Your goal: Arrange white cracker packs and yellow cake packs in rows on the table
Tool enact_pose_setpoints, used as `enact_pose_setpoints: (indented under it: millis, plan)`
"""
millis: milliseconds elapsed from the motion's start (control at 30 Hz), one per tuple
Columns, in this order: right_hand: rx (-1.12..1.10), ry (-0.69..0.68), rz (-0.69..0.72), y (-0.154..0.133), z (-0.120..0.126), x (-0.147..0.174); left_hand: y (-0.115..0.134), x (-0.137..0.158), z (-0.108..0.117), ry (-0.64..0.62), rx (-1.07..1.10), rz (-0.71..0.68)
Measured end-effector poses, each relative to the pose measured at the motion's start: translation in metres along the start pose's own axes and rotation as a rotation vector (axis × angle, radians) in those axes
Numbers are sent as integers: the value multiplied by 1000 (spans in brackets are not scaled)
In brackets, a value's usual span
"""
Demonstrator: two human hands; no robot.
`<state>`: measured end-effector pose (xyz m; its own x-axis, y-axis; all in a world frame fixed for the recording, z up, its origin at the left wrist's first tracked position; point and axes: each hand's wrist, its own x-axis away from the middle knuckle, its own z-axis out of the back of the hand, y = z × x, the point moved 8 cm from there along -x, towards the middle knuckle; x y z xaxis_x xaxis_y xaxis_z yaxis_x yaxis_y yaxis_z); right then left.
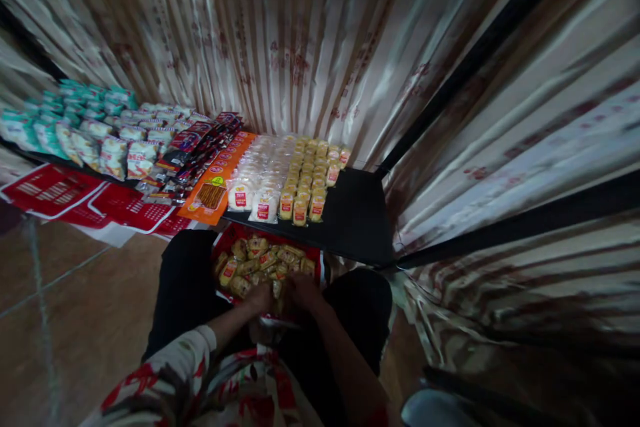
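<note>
Between my knees stands a red-lined box (321,267) of yellow wrapped snack cakes (257,247). My left hand (261,298) is over the near side of the box, its fingers curled in among the cakes. Beside it, my right hand (301,290) is also closed, reaching down into the same pile. A wrapped cake (277,289) shows between the two hands. Dim light and blur hide the fingertips, so what each hand grips cannot be made out. On the black shelf just beyond, similar yellow packets (305,180) stand in rows.
White packets (263,180), an orange snack bag (219,177), dark packets (193,147) and white and teal bags (95,117) line the black shelf (357,213). Red printed sheets (125,207) hang at its front. Black poles (480,57) and a pleated curtain (300,40) stand behind and right.
</note>
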<state>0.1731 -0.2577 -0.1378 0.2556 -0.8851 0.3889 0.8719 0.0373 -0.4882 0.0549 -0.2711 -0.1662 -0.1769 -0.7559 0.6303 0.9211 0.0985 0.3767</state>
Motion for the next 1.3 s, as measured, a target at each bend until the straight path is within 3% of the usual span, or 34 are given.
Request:
enact_pose_setpoints:
  millis: [300,567,767,933,1067,1300]
  plan:
    - [10,-90,33,-7,-17,0,-6,-14,-11,36,3,77]
    - [-169,1,15,-5,-13,-3,2,-2,6,182,39,62]
    - [-472,103,-49,3,-10,-10,18,21,40,459,132,-89]
    - [-1208,228,-173,15,-7,-6,33,46,57,610,216,-259]
    - [-1355,328,-198,19,12,6,46,58,63,670,300,-340]
    - [-1488,437,-174,18,48,35,51,60,75,661,558,-322]
